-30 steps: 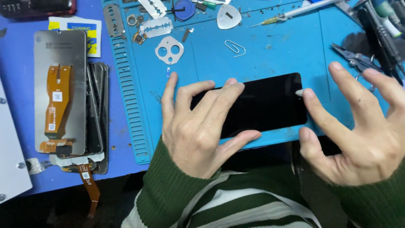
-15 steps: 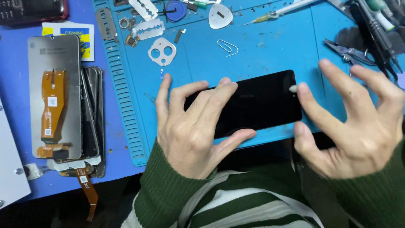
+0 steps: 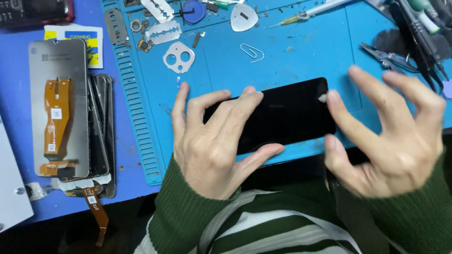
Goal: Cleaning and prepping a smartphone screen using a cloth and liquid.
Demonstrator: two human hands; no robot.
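Barely anything has shifted over the last second: our left hand (image 3: 214,146) stays spread flat on the black phone (image 3: 287,113), fingers over its left half and thumb pressed at its near edge, so the work remains a matter of steadying it. The phone lies screen-up near the front edge of the blue mat (image 3: 301,56). Our right hand (image 3: 391,136) has crept slightly inward; now fingers splayed, grasping nothing, one fingertip seemingly touching the phone's right end, though blur obscures contact. A paperclip (image 3: 252,51) lies beyond, towards the mat's far edge.
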